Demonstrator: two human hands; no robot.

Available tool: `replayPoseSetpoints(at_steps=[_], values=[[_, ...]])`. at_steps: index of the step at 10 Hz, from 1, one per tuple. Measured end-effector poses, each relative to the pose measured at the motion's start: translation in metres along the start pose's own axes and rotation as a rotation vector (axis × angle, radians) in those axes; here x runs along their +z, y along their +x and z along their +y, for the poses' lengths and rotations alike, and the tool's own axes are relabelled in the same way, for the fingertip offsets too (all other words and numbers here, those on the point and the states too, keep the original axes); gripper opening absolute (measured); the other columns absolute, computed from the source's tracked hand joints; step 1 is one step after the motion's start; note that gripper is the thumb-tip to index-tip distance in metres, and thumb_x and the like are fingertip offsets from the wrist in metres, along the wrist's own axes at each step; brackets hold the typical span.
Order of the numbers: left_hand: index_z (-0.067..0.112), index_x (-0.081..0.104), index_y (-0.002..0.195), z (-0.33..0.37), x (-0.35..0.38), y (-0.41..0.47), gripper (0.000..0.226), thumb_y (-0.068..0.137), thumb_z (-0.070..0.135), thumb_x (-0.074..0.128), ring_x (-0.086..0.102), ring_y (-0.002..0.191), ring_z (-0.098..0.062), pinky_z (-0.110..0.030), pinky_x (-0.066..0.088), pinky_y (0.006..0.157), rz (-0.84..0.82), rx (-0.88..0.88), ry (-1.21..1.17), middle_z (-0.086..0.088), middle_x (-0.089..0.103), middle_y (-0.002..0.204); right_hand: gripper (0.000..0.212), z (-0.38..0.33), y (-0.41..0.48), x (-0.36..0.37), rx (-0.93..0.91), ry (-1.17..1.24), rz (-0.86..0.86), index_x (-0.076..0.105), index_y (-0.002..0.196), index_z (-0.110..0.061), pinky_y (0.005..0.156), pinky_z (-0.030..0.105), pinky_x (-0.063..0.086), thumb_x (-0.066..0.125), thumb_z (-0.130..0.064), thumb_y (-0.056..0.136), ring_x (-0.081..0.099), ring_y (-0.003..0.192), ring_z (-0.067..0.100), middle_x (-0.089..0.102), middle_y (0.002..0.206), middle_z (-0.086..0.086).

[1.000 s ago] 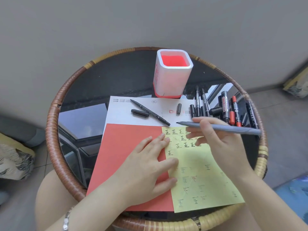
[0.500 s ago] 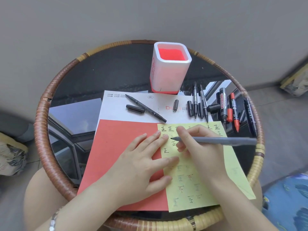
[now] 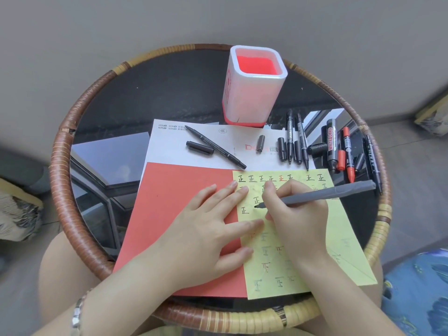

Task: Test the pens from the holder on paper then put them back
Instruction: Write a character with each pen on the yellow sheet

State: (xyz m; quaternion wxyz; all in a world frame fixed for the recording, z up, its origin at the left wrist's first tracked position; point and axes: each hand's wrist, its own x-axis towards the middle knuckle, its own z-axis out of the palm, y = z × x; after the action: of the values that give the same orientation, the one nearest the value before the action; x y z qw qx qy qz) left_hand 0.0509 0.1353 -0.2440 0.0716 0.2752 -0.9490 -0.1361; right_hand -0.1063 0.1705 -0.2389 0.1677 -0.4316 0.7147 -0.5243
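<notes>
Pressing flat with the left hand (image 3: 208,229), fingers straight, over the seam between red sheet (image 3: 174,214) and yellow paper (image 3: 344,238). Gripping in the right hand (image 3: 295,214) a slim grey pen (image 3: 327,194): matte barrel pointing to 3 o'clock, dark tip touching the paper among black marks, toward 4 o'clock from the centre of the table (image 3: 59,170). At 1 o'clock, a white holder (image 3: 254,98), red inside.

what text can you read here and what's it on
"WHITEBOARD": thick black marker.
"正", handwritten many times: yellow paper.
"CCC" in an oval: white sheet.
Red print starting "D": same sheet, rest unclear.
Slim pens, the sheet's corner print, the holder and its red mark: too blurred to read.
</notes>
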Motion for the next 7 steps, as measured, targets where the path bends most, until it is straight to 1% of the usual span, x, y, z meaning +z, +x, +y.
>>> replayPoseSetpoints(at_steps=[1,2,4,5,6,7], values=[[0.038,0.059,0.118,0.0001,0.0,-0.0003,0.04,0.085,0.051,0.04,0.034,0.135,-0.026,-0.042,0.02,0.106,-0.005,-0.003,0.003,-0.011,0.042,0.143,0.036,0.0007,0.0005,0.0004,-0.003,-0.007,0.001,0.051,0.048,-0.001,0.054,0.028,0.043,0.06,-0.025,0.074,0.051,0.043,0.018,0.058,0.047,0.007],[0.038,0.059,0.118,0.0001,-0.0003,0.0003,0.041,0.085,0.051,0.04,0.035,0.135,-0.026,-0.042,0.02,0.107,-0.003,-0.003,0.003,-0.012,0.042,0.142,0.035,0.0015,0.0004,0.0007,-0.005,-0.015,-0.002,0.051,0.048,-0.002,0.055,0.029,0.044,0.06,-0.025,0.074,0.05,0.042,0.014,0.058,0.047,0.006],[0.037,0.059,0.118,0.0002,-0.0003,0.0001,0.04,0.085,0.05,0.04,0.035,0.134,-0.027,-0.042,0.02,0.107,0.006,0.0,-0.005,-0.012,0.043,0.142,0.034,0.0023,0.0012,0.0024,-0.009,-0.016,-0.007,0.052,0.048,-0.005,0.055,0.024,0.043,0.06,-0.026,0.073,0.05,0.042,0.01,0.06,0.049,0.002],[0.037,0.059,0.118,0.0,-0.0001,0.0002,0.04,0.085,0.05,0.041,0.036,0.134,-0.027,-0.042,0.02,0.107,0.007,0.0,-0.002,-0.012,0.044,0.141,0.034,0.0029,0.0009,0.0027,-0.017,-0.029,-0.008,0.051,0.048,-0.004,0.055,0.028,0.044,0.06,-0.025,0.073,0.049,0.042,0.014,0.058,0.048,0.005],[0.037,0.059,0.117,-0.0003,0.0003,0.0006,0.04,0.085,0.05,0.041,0.037,0.133,-0.027,-0.042,0.02,0.107,0.006,-0.001,-0.001,-0.013,0.044,0.141,0.035,0.0031,0.0017,0.0026,-0.01,-0.041,0.019,0.051,0.049,-0.002,0.056,0.033,0.044,0.059,-0.025,0.073,0.05,0.044,0.022,0.057,0.048,0.011],[0.037,0.059,0.117,-0.0002,0.0005,0.0004,0.04,0.085,0.05,0.041,0.036,0.134,-0.028,-0.042,0.02,0.107,0.003,0.0,-0.002,-0.012,0.043,0.141,0.035,0.003,0.0023,0.0015,0.004,-0.028,0.024,0.049,0.049,-0.002,0.056,0.031,0.044,0.058,-0.026,0.073,0.05,0.043,0.02,0.056,0.047,0.01]])
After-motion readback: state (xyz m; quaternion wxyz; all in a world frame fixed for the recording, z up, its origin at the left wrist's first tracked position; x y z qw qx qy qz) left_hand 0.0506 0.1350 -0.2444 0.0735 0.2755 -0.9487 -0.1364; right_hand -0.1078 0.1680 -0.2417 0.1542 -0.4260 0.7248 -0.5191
